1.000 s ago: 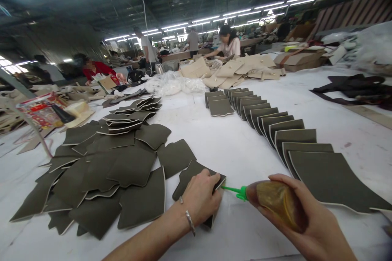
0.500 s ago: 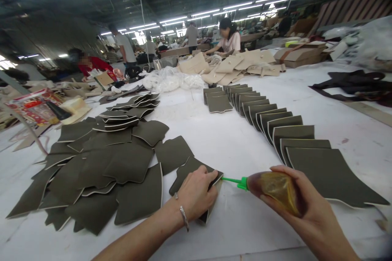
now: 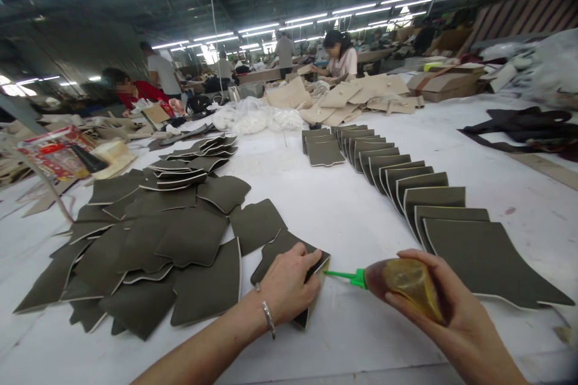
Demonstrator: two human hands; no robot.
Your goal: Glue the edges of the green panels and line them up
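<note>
My right hand (image 3: 447, 301) is wrapped round a soft squeeze bottle of amber glue (image 3: 400, 283) lying nearly level. Its thin green nozzle (image 3: 343, 277) points left, with the tip at the edge of a dark olive leather-like piece (image 3: 275, 252). My left hand (image 3: 291, 283) holds that piece, index finger stretched along its top near the corner and the other fingers curled; the thumb is hidden. A yellowish strip shows on the edge by the nozzle. Left of my hand lies a loose heap of similar pieces (image 3: 192, 237).
A row of overlapping dark pieces (image 3: 487, 258) runs away along the right side of the white table (image 3: 361, 349). Farther back are clear plastic bags (image 3: 257, 117), beige pieces (image 3: 338, 96) and dark scraps (image 3: 519, 126). Several people work beyond.
The nozzle tip has slid slightly towards me along the piece's edge, and more yellowish edge shows. My left hand stays in place. In the background, one person's hand has lifted a beige piece.
</note>
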